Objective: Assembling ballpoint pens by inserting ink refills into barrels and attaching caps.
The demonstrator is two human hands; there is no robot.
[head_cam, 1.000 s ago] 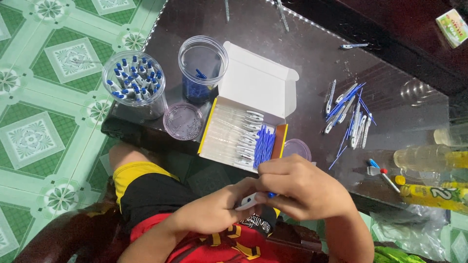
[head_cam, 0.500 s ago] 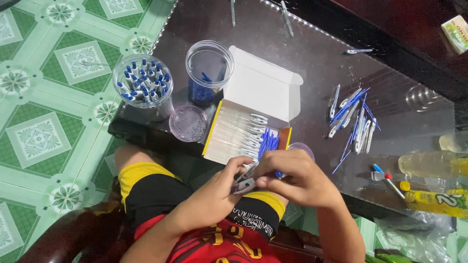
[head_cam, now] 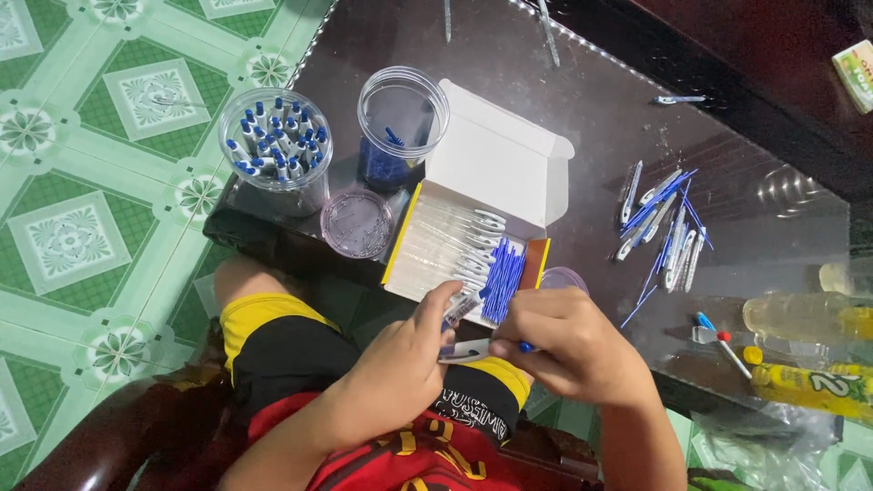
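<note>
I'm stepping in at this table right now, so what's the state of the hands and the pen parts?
Left hand grips a white pen barrel over the lap.
Right hand pinches a blue refill at the barrel's end; not seated as far as can be seen.
Open box on the glass table holds barrels and refills.
One jar holds blue-tipped pieces; another jar holds small blue parts.
Loose pile lies to the right.

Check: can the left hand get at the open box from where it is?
Probably yes. The left hand sits just below the open box, whose lid is folded back, and nothing lies between them. But its fingers already hold a small pen part, so it would need to free them first.
</note>
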